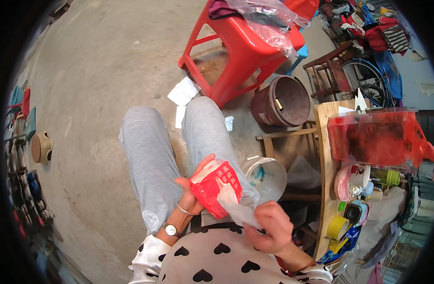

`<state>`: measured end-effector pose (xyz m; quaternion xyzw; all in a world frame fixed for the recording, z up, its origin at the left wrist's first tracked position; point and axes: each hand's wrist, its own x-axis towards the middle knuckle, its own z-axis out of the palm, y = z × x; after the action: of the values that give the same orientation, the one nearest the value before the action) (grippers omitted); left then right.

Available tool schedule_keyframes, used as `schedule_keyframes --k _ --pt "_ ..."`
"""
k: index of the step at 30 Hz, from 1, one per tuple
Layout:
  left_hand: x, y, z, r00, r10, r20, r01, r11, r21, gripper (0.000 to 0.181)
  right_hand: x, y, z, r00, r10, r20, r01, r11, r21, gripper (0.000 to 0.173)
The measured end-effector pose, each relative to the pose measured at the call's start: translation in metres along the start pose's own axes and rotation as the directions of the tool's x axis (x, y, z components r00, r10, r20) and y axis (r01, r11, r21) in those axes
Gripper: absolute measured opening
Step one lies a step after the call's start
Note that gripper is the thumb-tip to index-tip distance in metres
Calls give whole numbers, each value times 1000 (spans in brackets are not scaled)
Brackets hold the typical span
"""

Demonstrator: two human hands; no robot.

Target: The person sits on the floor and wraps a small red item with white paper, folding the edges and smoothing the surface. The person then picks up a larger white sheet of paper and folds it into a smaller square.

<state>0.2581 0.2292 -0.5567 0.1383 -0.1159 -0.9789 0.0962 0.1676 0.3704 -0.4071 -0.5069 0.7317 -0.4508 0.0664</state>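
Note:
My left hand [190,193] holds a small red soft pack of paper tissues [222,191] over my lap, its palm under the pack and its thumb along the near-left edge. The pack bears printed writing. A thin white tissue [238,212] stretches from the opening in the pack's top, its lower end still among the red wrapping. My right hand [272,227] pinches the free end of that tissue at the right of the pack. A bangle and a watch [171,230] sit on my left wrist. Grey trousers [151,142] cover my knees beneath.
White papers [184,91] lie on the concrete floor by my knees. Ahead stands a red plastic stool [234,46] with bags on it. To the right are a brown bucket [261,106], a white bucket [279,177] and a wooden table [323,177] carrying a yellow tape roll [337,227].

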Motion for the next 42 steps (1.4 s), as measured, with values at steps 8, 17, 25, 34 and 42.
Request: schedule_keyframes --k 8,17,25,34,42 --pt "2 -2 -3 1000 9 -25 -10 999 -42 119 -22 5 -16 778 537 -325 -460 840 286 19" --pt "4 -2 -2 1000 25 -14 -25 999 -30 119 -9 6 -8 971 237 -30 -230 962 144 20" --pt "2 0 -1 1000 20 -14 -19 1000 18 118 -9 9 12 961 222 165 -243 962 125 20" --pt "0 -2 1 1000 14 -6 -14 1000 26 121 -11 18 15 919 393 14 -393 917 62 33" --pt "-2 -3 2 999 7 -36 -5 998 60 124 -10 22 33 955 274 116 -276 961 8 24"
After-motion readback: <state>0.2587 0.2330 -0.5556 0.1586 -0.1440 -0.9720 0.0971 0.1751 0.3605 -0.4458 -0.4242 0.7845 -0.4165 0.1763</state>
